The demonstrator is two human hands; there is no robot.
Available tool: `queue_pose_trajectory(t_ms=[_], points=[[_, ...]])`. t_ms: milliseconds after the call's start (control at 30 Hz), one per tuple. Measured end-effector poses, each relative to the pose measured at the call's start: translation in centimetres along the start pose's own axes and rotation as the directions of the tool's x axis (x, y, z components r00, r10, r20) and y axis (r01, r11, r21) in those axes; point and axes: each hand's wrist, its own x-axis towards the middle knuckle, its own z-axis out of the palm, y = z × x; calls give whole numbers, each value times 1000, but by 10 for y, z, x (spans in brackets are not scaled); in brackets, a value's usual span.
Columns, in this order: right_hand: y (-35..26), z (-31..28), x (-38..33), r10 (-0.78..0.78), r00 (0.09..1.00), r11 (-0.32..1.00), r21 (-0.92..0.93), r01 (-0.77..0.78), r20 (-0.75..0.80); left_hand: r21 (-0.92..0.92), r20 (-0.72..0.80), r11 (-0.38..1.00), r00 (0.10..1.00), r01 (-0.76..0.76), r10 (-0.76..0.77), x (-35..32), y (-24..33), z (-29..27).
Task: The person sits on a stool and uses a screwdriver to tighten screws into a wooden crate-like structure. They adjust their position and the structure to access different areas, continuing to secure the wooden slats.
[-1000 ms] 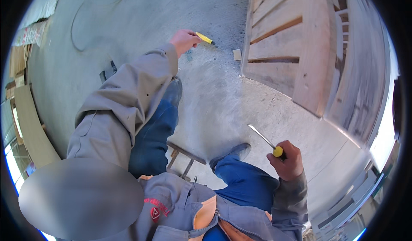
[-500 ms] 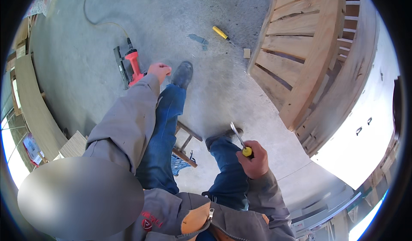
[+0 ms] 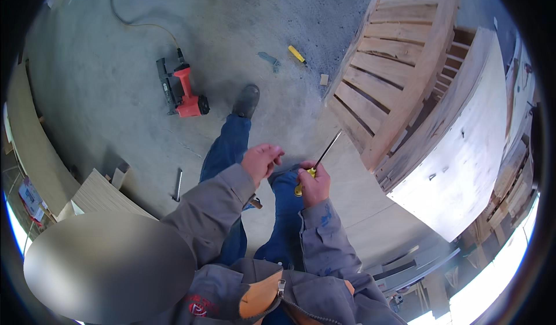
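Observation:
My right hand [image 3: 315, 187] is wrapped round the yellow handle of a screwdriver [image 3: 330, 147]. Its long metal shaft points up and away, toward the slatted wooden frame. To the left of it, over my knees, is my left hand [image 3: 262, 163], with fingers curled and bunched together. Whatever they may pinch is too small or hidden to make out. The two hands are close but apart. A red and black nail gun [image 3: 187, 93] lies on the floor ahead to the left.
An air hose [image 3: 152, 26] runs from the nail gun. Ahead lie a yellow-handled tool [image 3: 296, 53], a flat blue-grey piece [image 3: 269, 60] and a small tan block [image 3: 324, 79]. The slatted wooden frame [image 3: 423, 64] stands right, beside a pale panel [image 3: 452, 174]. Boards [image 3: 104, 196] lie left.
My left hand has moved from near the nail gun back toward my right hand. The right hand has shifted left and up, and the screwdriver shaft now tilts to the right.

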Motion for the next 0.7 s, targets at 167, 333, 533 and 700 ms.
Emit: queue_pose_trajectory(t_ms=[167, 333, 533, 700], points=[[-36, 41, 71, -94, 982, 951, -306, 39, -167, -94, -30, 992, 995, 87, -91, -30, 16, -4], [-28, 99, 211, -213, 970, 872, -470, 137, -112, -192, -74, 975, 989, 113, -129, -14, 19, -33], [29, 160, 376, -254, 963, 734, -667, 129, -94, -319, -141, 939, 974, 125, -178, 6, 46, -73], [71, 189, 435, -229, 960, 693, -719, 43, -163, -506, -120, 845, 956, 172, -266, 11, 41, -83]])
